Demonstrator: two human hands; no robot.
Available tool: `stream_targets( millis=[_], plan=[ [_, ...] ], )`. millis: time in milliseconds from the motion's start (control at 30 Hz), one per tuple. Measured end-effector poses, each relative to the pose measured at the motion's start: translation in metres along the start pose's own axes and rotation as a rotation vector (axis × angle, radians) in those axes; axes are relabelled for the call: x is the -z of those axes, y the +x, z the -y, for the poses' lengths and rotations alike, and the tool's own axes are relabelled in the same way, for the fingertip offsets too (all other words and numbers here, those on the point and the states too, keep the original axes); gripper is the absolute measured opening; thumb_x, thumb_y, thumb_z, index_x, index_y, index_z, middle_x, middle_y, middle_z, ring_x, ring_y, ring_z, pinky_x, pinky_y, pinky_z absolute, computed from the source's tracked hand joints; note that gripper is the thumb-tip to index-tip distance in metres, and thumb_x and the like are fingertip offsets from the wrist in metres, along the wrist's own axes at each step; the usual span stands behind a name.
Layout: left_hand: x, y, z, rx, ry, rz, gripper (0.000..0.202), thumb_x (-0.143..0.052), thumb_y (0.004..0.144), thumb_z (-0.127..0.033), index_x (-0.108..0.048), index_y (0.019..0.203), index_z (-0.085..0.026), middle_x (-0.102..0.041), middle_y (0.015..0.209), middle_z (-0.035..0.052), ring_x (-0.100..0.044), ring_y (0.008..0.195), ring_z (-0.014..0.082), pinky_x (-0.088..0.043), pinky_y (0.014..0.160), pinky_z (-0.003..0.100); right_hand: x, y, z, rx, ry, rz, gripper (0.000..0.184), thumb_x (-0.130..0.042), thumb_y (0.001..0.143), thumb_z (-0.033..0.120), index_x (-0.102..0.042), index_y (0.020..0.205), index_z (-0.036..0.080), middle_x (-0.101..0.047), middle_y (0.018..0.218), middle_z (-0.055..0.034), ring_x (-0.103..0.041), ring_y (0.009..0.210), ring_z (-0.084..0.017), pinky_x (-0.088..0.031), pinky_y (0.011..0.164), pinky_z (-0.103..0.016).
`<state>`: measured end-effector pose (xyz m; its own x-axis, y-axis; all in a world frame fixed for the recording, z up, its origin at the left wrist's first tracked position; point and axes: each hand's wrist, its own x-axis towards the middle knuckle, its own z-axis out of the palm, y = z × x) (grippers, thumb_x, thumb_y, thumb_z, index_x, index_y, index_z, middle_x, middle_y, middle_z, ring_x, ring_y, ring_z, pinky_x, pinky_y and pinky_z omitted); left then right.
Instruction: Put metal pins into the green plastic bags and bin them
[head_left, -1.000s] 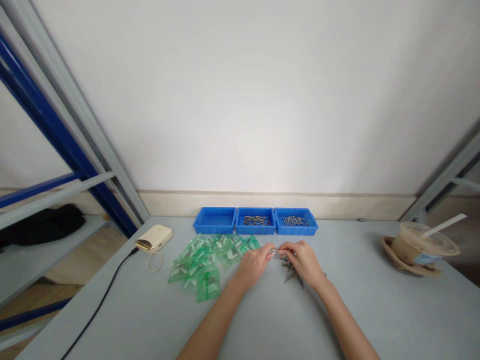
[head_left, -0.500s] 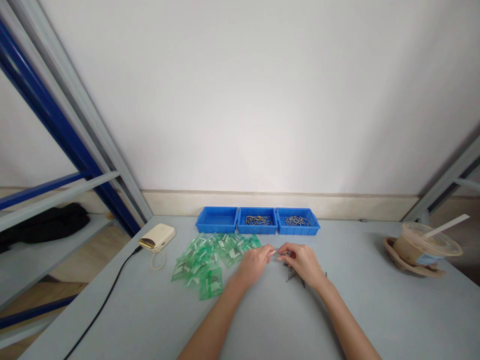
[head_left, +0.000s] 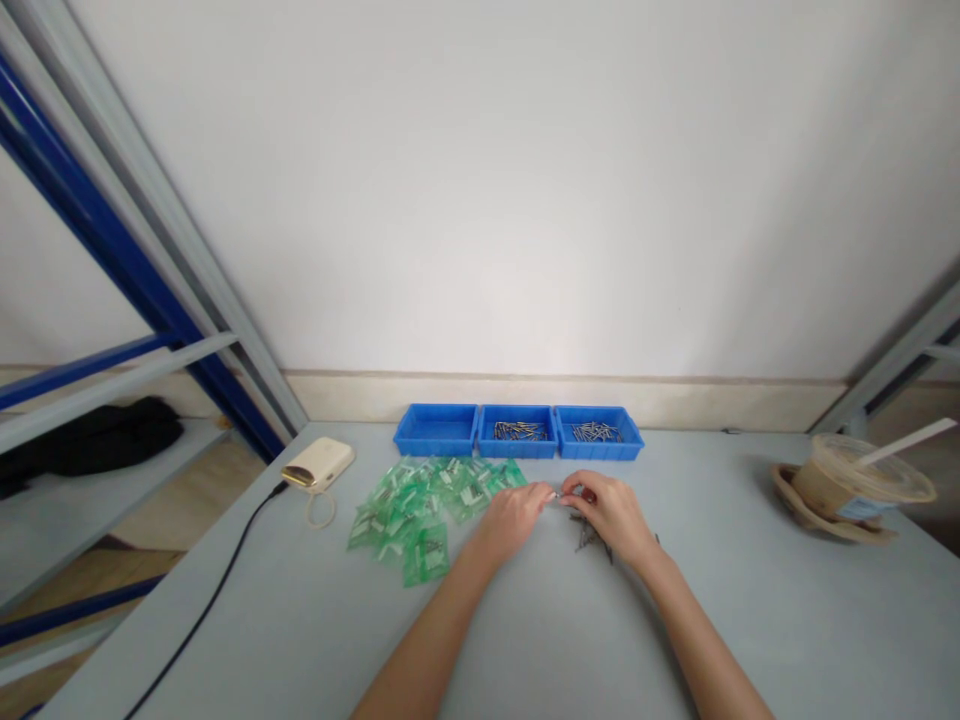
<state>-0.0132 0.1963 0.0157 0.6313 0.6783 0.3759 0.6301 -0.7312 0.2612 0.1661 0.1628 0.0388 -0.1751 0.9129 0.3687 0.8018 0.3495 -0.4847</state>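
Hardly anything has moved since the earlier frame: the view tips slightly, so the blue trays sit a little higher in the picture, while the left hand [head_left: 510,520] and right hand [head_left: 611,512] stay together above the tabletop [head_left: 540,630]. Both hands are in a pinch, fingertips nearly meeting, with a small metal piece [head_left: 557,494] gripped between them; its exact shape is too small to make out. Under and beside the right hand lies a loose heap of dark screws [head_left: 591,537]. Left of the left hand spreads a pile of green bags [head_left: 409,510], small metal parts showing through. Behind stand three trays in a row: left tray [head_left: 437,448], middle tray [head_left: 517,451] and right tray [head_left: 602,453], the latter two with screws inside. Further left, a black cable [head_left: 232,580] runs to a cream device [head_left: 322,462]. At far right, a lidded cup [head_left: 840,490] with a straw [head_left: 907,443] sits in a brown holder [head_left: 795,510]
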Motion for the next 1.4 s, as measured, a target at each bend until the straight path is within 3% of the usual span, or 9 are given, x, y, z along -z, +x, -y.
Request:
stream_targets(
  millis=[200, 500, 667, 800, 900, 967, 1100, 1267, 1400],
  plan=[
    [0.001, 0.002, -0.002, 0.068, -0.193, -0.095, 0.024, -0.035, 0.092, -0.028, -0.056, 0.093, -0.018, -0.061, 0.076, -0.0003, -0.056, 0.070, 0.0116, -0.038, 0.065, 0.020, 0.001, 0.000, 0.003, 0.024, 0.009, 0.005, 0.023, -0.045, 0.085, 0.034, -0.065, 0.087, 0.023, -0.067, 0.084, -0.0005, -0.059, 0.072, -0.014, -0.040, 0.068, -0.024],
    [-0.003, 0.002, 0.004, 0.089, -0.278, -0.146, 0.044, -0.028, 0.092, -0.034, -0.054, 0.062, -0.016, -0.055, 0.059, -0.0008, -0.052, 0.059, 0.0109, -0.034, 0.061, 0.021, -0.001, 0.001, 0.004, 0.063, 0.052, 0.011, 0.030, -0.043, 0.086, 0.039, -0.066, 0.085, 0.021, -0.067, 0.085, -0.0038, -0.060, 0.077, -0.016, -0.040, 0.069, -0.024],
    [-0.001, 0.005, 0.015, 0.288, -0.383, -0.310, 0.057, -0.019, 0.092, -0.042, -0.054, 0.057, -0.016, -0.057, 0.053, 0.0002, -0.052, 0.053, 0.0110, -0.035, 0.059, 0.022, 0.002, 0.047, 0.022, -0.061, -0.078, -0.046, 0.043, -0.034, 0.090, 0.045, -0.066, 0.076, 0.021, -0.065, 0.069, -0.0023, -0.059, 0.069, -0.015, -0.035, 0.062, -0.023],
    [-0.001, 0.006, 0.021, 0.346, -0.422, -0.324, 0.059, -0.018, 0.091, -0.046, -0.056, 0.057, -0.016, -0.058, 0.052, 0.0007, -0.052, 0.049, 0.0106, -0.036, 0.057, 0.022, 0.014, 0.080, 0.027, -0.100, -0.306, -0.263, 0.036, -0.035, 0.091, 0.040, -0.065, 0.093, 0.020, -0.063, 0.097, -0.0074, -0.055, 0.090, -0.020, -0.034, 0.071, -0.026],
    [-0.001, 0.005, 0.020, 0.318, -0.400, -0.296, 0.059, -0.019, 0.091, -0.046, -0.056, 0.057, -0.016, -0.058, 0.052, 0.0005, -0.052, 0.049, 0.0104, -0.037, 0.058, 0.022, 0.024, 0.062, 0.010, -0.154, -0.340, -0.328, 0.032, -0.037, 0.090, 0.037, -0.063, 0.093, 0.019, -0.061, 0.096, -0.0073, -0.054, 0.090, -0.020, -0.033, 0.072, -0.028],
    [-0.001, 0.006, 0.018, 0.291, -0.379, -0.269, 0.058, -0.019, 0.091, -0.046, -0.056, 0.058, -0.016, -0.057, 0.052, 0.0002, -0.052, 0.049, 0.0105, -0.036, 0.058, 0.022, 0.028, 0.034, -0.008, -0.203, -0.304, -0.240, 0.028, -0.041, 0.088, 0.036, -0.063, 0.087, 0.020, -0.062, 0.088, -0.0046, -0.054, 0.083, -0.018, -0.034, 0.070, -0.028],
    [-0.004, 0.007, 0.012, 0.216, -0.328, -0.189, 0.056, -0.020, 0.091, -0.044, -0.056, 0.058, -0.017, -0.057, 0.053, 0.0002, -0.053, 0.054, 0.0116, -0.036, 0.060, 0.023, 0.026, -0.011, -0.038, -0.250, -0.363, -0.045, 0.017, -0.057, 0.077, 0.034, -0.064, 0.089, 0.024, -0.061, 0.095, -0.0034, -0.053, 0.093, -0.021, -0.034, 0.074, -0.030],
    [-0.005, 0.006, 0.010, 0.176, -0.263, -0.133, 0.054, -0.022, 0.092, -0.042, -0.057, 0.060, -0.016, -0.057, 0.054, 0.0007, -0.053, 0.056, 0.0124, -0.035, 0.061, 0.024, 0.017, -0.014, -0.044, -0.299, -0.302, 0.048, 0.012, -0.053, 0.079, 0.026, -0.064, 0.083, 0.021, -0.062, 0.090, -0.0024, -0.056, 0.081, -0.016, -0.035, 0.070, -0.026],
    [-0.005, 0.005, 0.011, 0.184, -0.221, -0.101, 0.050, -0.023, 0.093, -0.039, -0.057, 0.063, -0.016, -0.058, 0.057, 0.0001, -0.054, 0.058, 0.0127, -0.037, 0.062, 0.024, 0.015, -0.007, -0.035, -0.271, -0.312, 0.004, 0.011, -0.052, 0.078, 0.023, -0.063, 0.079, 0.020, -0.064, 0.087, -0.0020, -0.056, 0.085, -0.018, -0.034, 0.072, -0.027]
  ],
)
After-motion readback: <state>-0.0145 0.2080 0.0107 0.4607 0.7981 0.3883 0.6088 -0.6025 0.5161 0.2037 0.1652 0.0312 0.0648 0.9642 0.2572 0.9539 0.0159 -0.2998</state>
